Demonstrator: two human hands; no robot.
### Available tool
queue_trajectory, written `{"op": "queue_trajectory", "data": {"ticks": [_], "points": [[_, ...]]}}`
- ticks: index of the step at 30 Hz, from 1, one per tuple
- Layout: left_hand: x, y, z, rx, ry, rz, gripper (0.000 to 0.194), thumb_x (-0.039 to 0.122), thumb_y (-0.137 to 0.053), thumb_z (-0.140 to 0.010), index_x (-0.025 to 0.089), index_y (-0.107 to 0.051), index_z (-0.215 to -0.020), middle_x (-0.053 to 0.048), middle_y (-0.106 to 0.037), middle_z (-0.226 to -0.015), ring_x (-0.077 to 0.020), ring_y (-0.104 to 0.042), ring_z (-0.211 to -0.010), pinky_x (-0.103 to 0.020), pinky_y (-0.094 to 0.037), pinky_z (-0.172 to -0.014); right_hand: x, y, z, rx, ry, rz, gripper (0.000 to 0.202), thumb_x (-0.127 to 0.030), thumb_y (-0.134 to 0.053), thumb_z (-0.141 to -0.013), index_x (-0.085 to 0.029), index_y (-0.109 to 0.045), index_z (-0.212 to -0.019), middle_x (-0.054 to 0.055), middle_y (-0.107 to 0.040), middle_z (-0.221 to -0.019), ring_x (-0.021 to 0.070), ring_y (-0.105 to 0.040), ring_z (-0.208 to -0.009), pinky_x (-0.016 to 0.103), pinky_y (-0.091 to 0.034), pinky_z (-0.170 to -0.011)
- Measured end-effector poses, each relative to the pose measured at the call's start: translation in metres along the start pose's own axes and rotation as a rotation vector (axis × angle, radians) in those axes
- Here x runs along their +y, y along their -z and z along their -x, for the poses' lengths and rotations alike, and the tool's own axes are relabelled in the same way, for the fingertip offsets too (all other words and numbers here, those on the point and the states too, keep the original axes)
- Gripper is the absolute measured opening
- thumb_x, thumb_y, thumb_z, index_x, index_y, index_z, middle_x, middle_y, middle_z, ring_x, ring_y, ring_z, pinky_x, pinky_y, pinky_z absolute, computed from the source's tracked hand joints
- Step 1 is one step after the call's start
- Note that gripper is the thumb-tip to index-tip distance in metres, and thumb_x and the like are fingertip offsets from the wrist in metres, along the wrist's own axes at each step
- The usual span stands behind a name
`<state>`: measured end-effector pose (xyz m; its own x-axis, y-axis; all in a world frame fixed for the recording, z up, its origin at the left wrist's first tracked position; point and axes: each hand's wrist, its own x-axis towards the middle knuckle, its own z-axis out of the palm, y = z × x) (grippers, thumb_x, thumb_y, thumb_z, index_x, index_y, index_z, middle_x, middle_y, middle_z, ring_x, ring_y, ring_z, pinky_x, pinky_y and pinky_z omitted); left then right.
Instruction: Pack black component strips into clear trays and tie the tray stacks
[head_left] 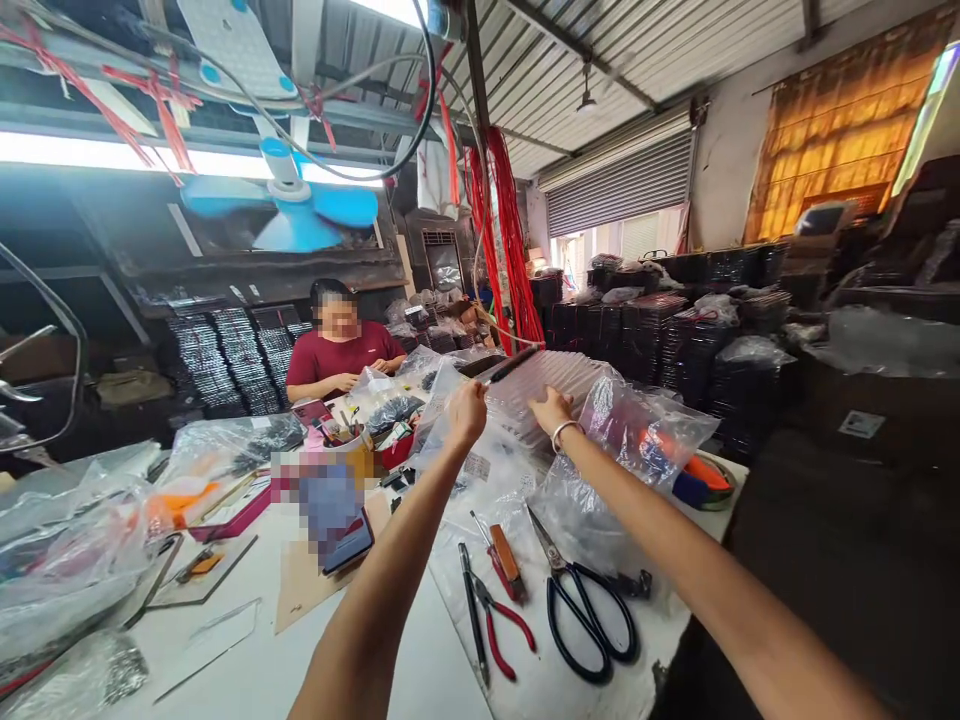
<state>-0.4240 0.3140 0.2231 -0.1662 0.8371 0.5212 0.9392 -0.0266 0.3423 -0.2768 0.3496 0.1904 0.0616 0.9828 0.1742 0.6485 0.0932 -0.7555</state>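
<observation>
My left hand (469,412) is closed around the near end of a thin black stick-like tool (514,366), whose exact kind I cannot make out. The tool points away to the right, over a stack of clear ribbed plastic pieces (581,372). On the near side of that stack rests my right hand (553,412), fingers apart, with a bracelet at the wrist. Below the hands lie large black-handled scissors (592,610), red-handled pliers (499,625), a dark pen-like tool (472,610), and a small screwdriver (491,555) beside an orange-brown block (507,560).
A person in a dark red shirt (341,355) sits across the table (405,650). A blue fan (289,200) and red cords (510,240) hang above. Clear plastic bags (67,540) cover the left side. A phone (349,545) lies on cardboard. Dark stacks line the back.
</observation>
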Motion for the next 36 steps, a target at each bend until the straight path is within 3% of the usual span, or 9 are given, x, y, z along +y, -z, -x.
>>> {"op": "queue_trajectory", "data": {"ticks": [6, 10, 13, 16, 19, 23, 29, 32, 36], "points": [[0.013, -0.009, 0.03, -0.039, -0.016, -0.072, 0.028, 0.015, -0.037, -0.09, 0.011, -0.063, -0.099, -0.017, -0.06, -0.108, -0.0252, -0.053, -0.106, -0.04, -0.034, -0.093, 0.004, 0.003, 0.05, 0.04, 0.191, -0.062, 0.056, -0.027, -0.053, -0.079, -0.009, -0.044, -0.131, 0.022, -0.032, -0.135, 0.0309, -0.029, -0.132, 0.041, -0.033, -0.107], [0.024, 0.016, 0.059, 0.046, -0.102, -0.088, 0.034, 0.016, -0.041, -0.09, 0.018, -0.053, -0.121, -0.011, -0.051, -0.126, -0.0205, -0.042, -0.12, -0.039, -0.024, -0.105, -0.007, 0.018, 0.102, 0.158, 0.475, -0.347, 0.046, -0.026, -0.054, -0.076, -0.017, -0.054, -0.121, 0.016, -0.031, -0.135, 0.0294, -0.048, -0.116, 0.045, -0.045, -0.096], [0.018, 0.052, 0.092, -0.027, -0.104, 0.021, 0.031, 0.025, -0.045, -0.09, 0.02, -0.058, -0.118, -0.01, -0.053, -0.123, -0.0217, -0.048, -0.114, -0.04, -0.033, -0.1, -0.026, 0.032, 0.152, 0.202, 0.656, -0.468, 0.046, -0.03, -0.053, -0.081, -0.025, -0.051, -0.126, 0.013, -0.031, -0.138, 0.0251, -0.057, -0.099, 0.046, -0.051, -0.084], [0.002, 0.111, 0.144, -0.13, -0.06, 0.121, 0.027, 0.025, -0.045, -0.09, 0.017, -0.066, -0.106, -0.01, -0.06, -0.11, -0.018, -0.055, -0.104, -0.03, -0.041, -0.093, -0.047, 0.04, 0.206, 0.193, 0.782, -0.549, 0.045, -0.029, -0.051, -0.084, -0.029, -0.051, -0.128, 0.011, -0.034, -0.139, 0.0247, -0.058, -0.1, 0.043, -0.051, -0.081], [-0.016, 0.189, 0.216, -0.046, -0.05, 0.201, 0.024, 0.022, -0.048, -0.089, 0.013, -0.068, -0.098, -0.009, -0.064, -0.101, -0.0151, -0.058, -0.096, -0.025, -0.043, -0.088, -0.065, 0.032, 0.252, 0.122, 0.838, -0.667, 0.041, -0.03, -0.052, -0.084, -0.029, -0.055, -0.125, 0.01, -0.038, -0.138, 0.0231, -0.061, -0.094, 0.044, -0.052, -0.08], [-0.036, 0.3, 0.332, 0.245, 0.097, 0.237, 0.023, 0.024, -0.051, -0.087, 0.011, -0.069, -0.094, -0.009, -0.068, -0.097, -0.0158, -0.06, -0.095, -0.026, -0.044, -0.087, -0.094, 0.001, 0.303, -0.05, 0.955, -0.684, 0.036, -0.031, -0.051, -0.085, -0.027, -0.058, -0.12, 0.01, -0.048, -0.129, 0.0212, -0.061, -0.084, 0.044, -0.052, -0.081], [-0.078, 0.451, 0.516, 0.82, 0.702, 0.011, 0.024, 0.033, -0.061, -0.079, 0.012, -0.07, -0.086, -0.008, -0.07, -0.09, -0.0169, -0.061, -0.086, -0.026, -0.045, -0.08, -0.146, -0.065, 0.388, -0.563, 1.091, -0.786, 0.026, -0.029, -0.048, -0.084, -0.02, -0.06, -0.105, 0.008, -0.056, -0.104, 0.0148, -0.06, -0.067, 0.032, -0.052, -0.058], [-0.101, 0.502, 0.598, 1.118, 1.036, -0.077, 0.017, 0.023, -0.056, -0.082, 0.013, -0.067, -0.09, -0.006, -0.067, -0.089, -0.0144, -0.059, -0.079, -0.024, -0.044, -0.071, -0.172, -0.104, 0.43, -0.817, 1.105, -0.745, 0.027, -0.029, -0.047, -0.083, -0.017, -0.061, -0.103, 0.008, -0.056, -0.102, 0.0132, -0.06, -0.066, 0.03, -0.052, -0.06], [-0.126, 0.525, 0.674, 1.199, 1.268, -0.026, 0.017, 0.02, -0.05, -0.084, 0.011, -0.06, -0.096, -0.003, -0.061, -0.076, -0.0129, -0.056, -0.064, -0.023, -0.043, -0.061, -0.212, -0.157, 0.475, -0.981, 1.13, -0.617, 0.026, -0.027, -0.047, -0.082, -0.015, -0.063, -0.1, 0.009, -0.059, -0.1, 0.0147, -0.061, -0.071, 0.032, -0.051, -0.069]]}}
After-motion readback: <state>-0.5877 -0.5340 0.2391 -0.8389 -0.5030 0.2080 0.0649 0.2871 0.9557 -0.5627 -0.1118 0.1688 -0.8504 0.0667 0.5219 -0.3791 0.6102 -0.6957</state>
